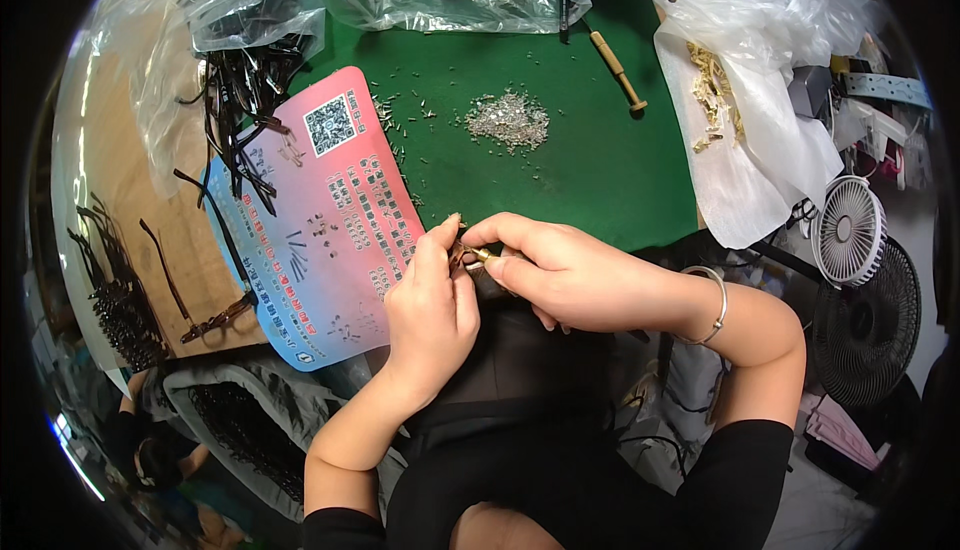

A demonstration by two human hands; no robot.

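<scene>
Both my hands meet at the near edge of the green mat (590, 175). My left hand (428, 315) is closed, thumb and fingers pinching a small brown glasses part (461, 256). My right hand (570, 275) grips a short brass-coloured screwdriver (483, 254), its tip against the brown part. Fingers hide most of both things. Beyond the hands lies a heap of tiny silvery screws (508, 121), with more strewn to its left. A pink and blue printed sheet (330, 220) lies beside my left hand, with a few small groups of parts on it.
Dark glasses temples (245, 100) pile up at the left, with a brown glasses frame (220, 320) nearer me. A gold-coloured hand tool (620, 75) lies at the far right of the mat. Gold parts (715, 100) rest on white plastic. A white fan (848, 232) stands at the right.
</scene>
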